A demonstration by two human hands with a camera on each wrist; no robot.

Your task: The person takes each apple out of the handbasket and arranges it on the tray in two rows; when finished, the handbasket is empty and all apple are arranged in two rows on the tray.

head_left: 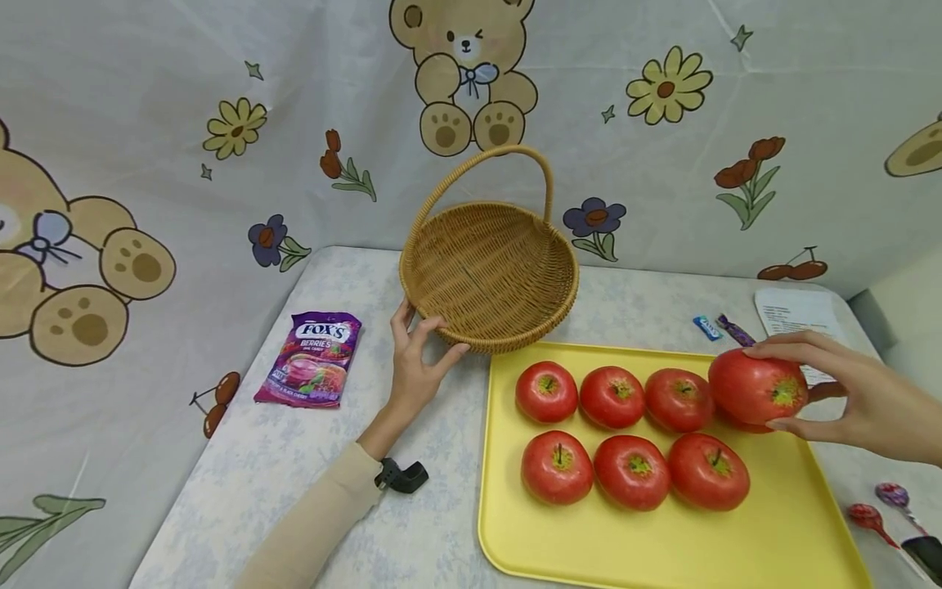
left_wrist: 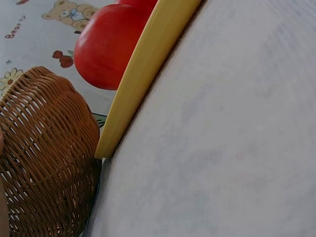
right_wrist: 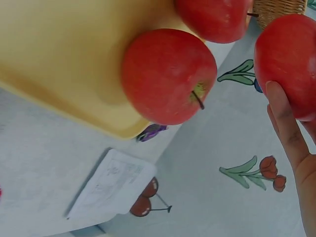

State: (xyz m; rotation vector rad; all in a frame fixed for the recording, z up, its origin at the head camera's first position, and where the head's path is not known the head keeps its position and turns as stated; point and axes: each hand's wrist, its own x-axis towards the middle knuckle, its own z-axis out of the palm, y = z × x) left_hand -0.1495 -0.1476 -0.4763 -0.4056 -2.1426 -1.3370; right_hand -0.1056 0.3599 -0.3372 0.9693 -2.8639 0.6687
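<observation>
At the far end of the table, a wicker basket (head_left: 489, 270) with an arched handle stands beside a yellow tray (head_left: 625, 540). My left hand (head_left: 419, 360) touches the basket's near left rim, thumb and fingers spread apart; only a sliver of it shows in the left wrist view. Above the tray's far right corner, my right hand (head_left: 846, 401) grips a red apple (head_left: 754, 384) between thumb and fingers. Several other red apples (head_left: 636, 472) sit on the tray in two rows, one partly hidden beneath the held apple.
A purple Fox's candy bag (head_left: 312, 360) lies left of the basket. Behind the tray are a blue wrapped candy (head_left: 707, 328), a purple wrapped candy (head_left: 736, 330) and a printed paper (head_left: 795, 311). Lollipops (head_left: 864, 517) lie at the right. A bear-print cloth (head_left: 294, 82) hangs behind the table.
</observation>
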